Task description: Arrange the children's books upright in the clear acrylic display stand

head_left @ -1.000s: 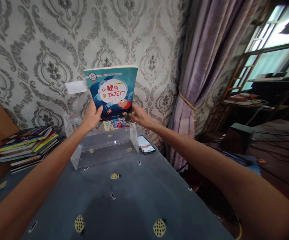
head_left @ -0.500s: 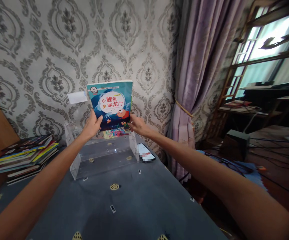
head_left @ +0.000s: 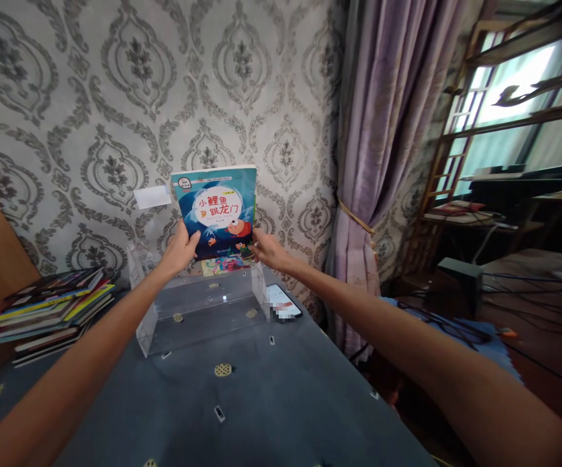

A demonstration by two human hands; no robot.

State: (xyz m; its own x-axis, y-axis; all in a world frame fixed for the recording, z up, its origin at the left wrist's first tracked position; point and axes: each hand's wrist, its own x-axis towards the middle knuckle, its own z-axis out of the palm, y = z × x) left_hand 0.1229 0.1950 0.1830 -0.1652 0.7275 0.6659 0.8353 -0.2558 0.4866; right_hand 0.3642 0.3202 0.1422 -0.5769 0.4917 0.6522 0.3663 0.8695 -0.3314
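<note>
I hold a blue picture book [head_left: 216, 202] upright with both hands, over the back of a clear acrylic rack [head_left: 198, 310] on the table. My left hand [head_left: 179, 244] grips the book's lower left corner, thumb on the cover. At the lower right corner, my right hand [head_left: 267, 249] pinches the book's edge. Another colourful book [head_left: 225, 264] stands in the rack just behind and below the held one.
A stack of books [head_left: 50, 305] lies at the table's left. A phone [head_left: 283, 301] rests right of the rack. The table has a dark blue cloth [head_left: 242, 402] with pineapple prints. Patterned wall behind, purple curtain [head_left: 382, 130] and window to the right.
The book has dropped lower toward the rack, with both hands still on it; the camera has tilted up a little.
</note>
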